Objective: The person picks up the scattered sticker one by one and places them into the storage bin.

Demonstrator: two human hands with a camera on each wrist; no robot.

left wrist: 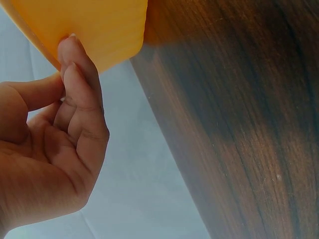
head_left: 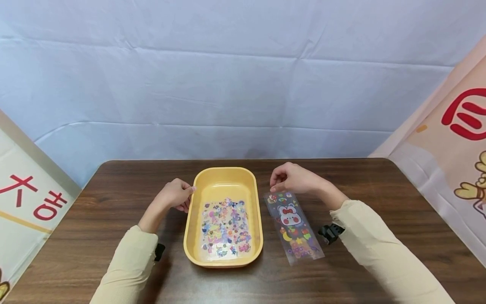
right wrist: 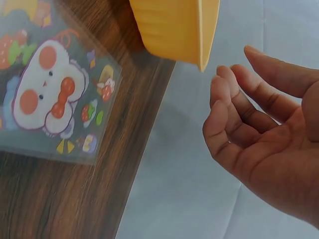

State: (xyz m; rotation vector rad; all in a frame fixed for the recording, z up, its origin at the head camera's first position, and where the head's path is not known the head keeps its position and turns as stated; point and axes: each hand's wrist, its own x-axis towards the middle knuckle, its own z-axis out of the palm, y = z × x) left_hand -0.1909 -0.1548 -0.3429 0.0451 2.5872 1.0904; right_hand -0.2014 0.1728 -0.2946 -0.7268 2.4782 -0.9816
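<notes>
A yellow plastic tray (head_left: pixel 225 188) stands on the table with many small colourful stickers (head_left: pixel 228 228) lying on its floor, seemingly on or under a clear sheet. At its left rim my left hand (head_left: pixel 176 195) pinches the edge; in the left wrist view the thumb lies on the rim and the fingers (left wrist: pixel 82 87) against the outer wall. To the right of the tray lies a clear sheet or bag (head_left: pixel 294 223) printed with a white rabbit and fruit. Just above its far end hovers my right hand (head_left: pixel 292 176), fingers loosely bent, holding nothing; the right wrist view shows it apart from the sheet.
The dark wooden table (head_left: pixel 364 185) ends in a straight far edge, with a pale cloth backdrop (head_left: pixel 243 93) behind it. Printed banners (head_left: pixel 444 126) with red characters hang at both sides. A black strap buckle (head_left: pixel 331 233) sits at the right wrist.
</notes>
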